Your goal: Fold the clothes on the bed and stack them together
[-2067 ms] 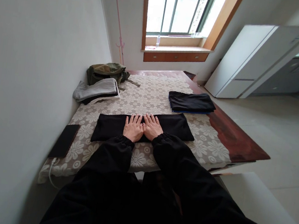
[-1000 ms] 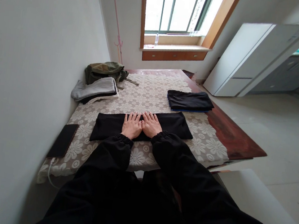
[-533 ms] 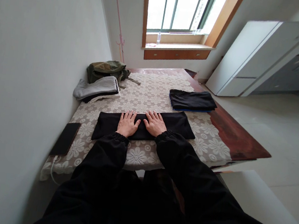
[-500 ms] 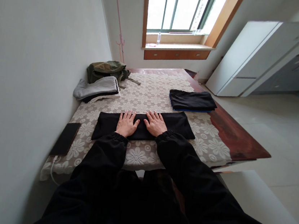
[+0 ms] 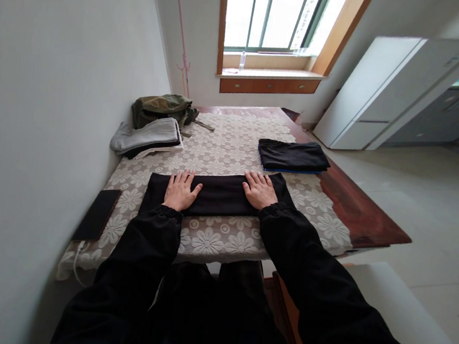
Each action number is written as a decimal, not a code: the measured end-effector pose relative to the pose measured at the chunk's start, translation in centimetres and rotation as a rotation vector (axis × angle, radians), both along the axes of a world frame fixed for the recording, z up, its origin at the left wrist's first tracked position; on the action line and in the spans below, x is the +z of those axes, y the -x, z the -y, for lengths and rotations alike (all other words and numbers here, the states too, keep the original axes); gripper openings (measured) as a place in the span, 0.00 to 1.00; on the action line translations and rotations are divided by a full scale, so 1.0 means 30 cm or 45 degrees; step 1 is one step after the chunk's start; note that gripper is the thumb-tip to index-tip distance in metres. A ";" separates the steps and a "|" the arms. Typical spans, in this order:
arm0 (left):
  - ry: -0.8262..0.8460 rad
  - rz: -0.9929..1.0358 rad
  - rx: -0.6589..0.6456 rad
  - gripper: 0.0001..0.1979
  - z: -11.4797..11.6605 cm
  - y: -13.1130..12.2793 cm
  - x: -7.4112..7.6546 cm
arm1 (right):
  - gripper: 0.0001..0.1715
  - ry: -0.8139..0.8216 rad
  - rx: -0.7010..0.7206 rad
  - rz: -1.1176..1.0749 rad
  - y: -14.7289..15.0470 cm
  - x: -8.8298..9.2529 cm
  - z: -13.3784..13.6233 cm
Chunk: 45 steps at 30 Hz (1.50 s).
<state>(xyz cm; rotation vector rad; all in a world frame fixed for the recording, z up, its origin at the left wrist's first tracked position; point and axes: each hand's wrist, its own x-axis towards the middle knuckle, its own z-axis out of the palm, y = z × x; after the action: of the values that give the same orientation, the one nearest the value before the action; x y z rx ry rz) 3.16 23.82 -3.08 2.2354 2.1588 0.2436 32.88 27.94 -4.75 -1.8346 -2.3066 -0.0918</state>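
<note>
A small room with a bright window holds a dark wooden table [image 5: 358, 210] set against a white wall and covered by a cream lace tablecloth with a flower pattern [image 5: 233, 139]. Along the table's near edge lies a long, narrow folded black garment [image 5: 218, 193]. The left hand [image 5: 179, 191] lies flat near its left end and the right hand [image 5: 258, 190] near its right end. Both are palm down with fingers spread, gripping nothing. Under pressing palms the loose lace could slide or bunch and skew the fold. The flat black phone [image 5: 96, 214] at the near left corner, its white cable [image 5: 76, 262] hanging over the edge, could be nudged off. Near the far left corner sits an olive green fabric bag [image 5: 162, 109], its contents hidden, with a stack of folded grey clothes [image 5: 145, 136] just in front. A folded black pile [image 5: 293, 156] lies by the right edge.
</note>
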 end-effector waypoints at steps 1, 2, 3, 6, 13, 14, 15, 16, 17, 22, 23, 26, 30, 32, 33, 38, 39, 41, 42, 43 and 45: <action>-0.001 -0.002 0.000 0.37 0.002 0.010 0.000 | 0.35 -0.002 -0.008 -0.005 -0.010 -0.002 -0.001; 0.000 -0.005 0.002 0.37 0.004 0.022 0.000 | 0.35 -0.004 -0.016 -0.008 -0.020 -0.003 -0.002; 0.001 -0.006 0.008 0.37 0.006 0.034 0.000 | 0.35 -0.006 -0.021 -0.011 -0.029 -0.005 -0.003; 0.004 -0.002 0.040 0.36 0.012 0.073 -0.001 | 0.35 -0.014 -0.021 -0.008 -0.054 -0.009 -0.008; 0.015 -0.005 0.115 0.35 0.022 0.143 0.005 | 0.36 0.019 -0.048 0.013 -0.130 -0.016 -0.031; 0.013 -0.006 0.130 0.35 0.023 0.153 0.006 | 0.36 0.017 -0.047 0.011 -0.145 -0.018 -0.035; 0.012 -0.005 0.144 0.36 0.023 0.164 0.007 | 0.36 0.012 -0.047 0.004 -0.159 -0.021 -0.039; 0.012 -0.001 0.160 0.36 0.023 0.176 0.008 | 0.35 0.007 -0.047 -0.004 -0.172 -0.023 -0.043; 0.011 0.007 0.178 0.36 0.023 0.190 0.007 | 0.35 0.002 -0.045 -0.012 -0.183 -0.026 -0.046; 0.009 0.053 0.234 0.35 0.029 0.244 0.003 | 0.35 0.012 -0.026 -0.034 -0.206 -0.034 -0.055; 0.010 0.056 0.233 0.35 0.031 0.248 0.002 | 0.35 0.013 -0.024 -0.039 -0.209 -0.035 -0.055; 0.014 0.047 0.229 0.36 0.033 0.251 0.000 | 0.36 0.035 0.022 -0.041 -0.226 -0.036 -0.058; 0.023 0.042 0.206 0.35 0.032 0.254 -0.007 | 0.36 0.063 0.125 -0.023 -0.257 -0.039 -0.059; 0.024 0.057 0.191 0.36 0.032 0.257 -0.010 | 0.36 0.058 0.120 -0.013 -0.263 -0.041 -0.059; 0.023 0.064 0.186 0.36 0.033 0.258 -0.010 | 0.36 0.055 0.110 -0.007 -0.263 -0.041 -0.058; 0.023 0.063 0.184 0.35 0.041 0.252 -0.003 | 0.36 0.046 0.068 0.012 -0.249 -0.040 -0.049; 0.020 0.059 0.184 0.35 0.044 0.251 -0.002 | 0.37 0.043 0.064 0.014 -0.248 -0.041 -0.046; 0.014 0.049 0.182 0.35 0.049 0.249 -0.001 | 0.37 0.030 0.056 0.016 -0.249 -0.046 -0.041; 0.011 0.045 0.180 0.35 0.052 0.250 -0.001 | 0.37 0.023 0.050 0.017 -0.251 -0.049 -0.039; 0.011 0.041 0.178 0.35 0.054 0.251 -0.002 | 0.37 0.016 0.044 0.017 -0.252 -0.053 -0.037; 0.012 0.041 0.171 0.34 0.060 0.255 -0.003 | 0.38 0.009 0.030 0.018 -0.254 -0.057 -0.035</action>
<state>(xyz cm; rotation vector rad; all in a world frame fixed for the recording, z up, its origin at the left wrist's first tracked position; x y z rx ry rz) -4.47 22.02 -3.16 2.0688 2.2911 0.2698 40.50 29.00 -6.47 -1.8151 -2.3408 -0.0935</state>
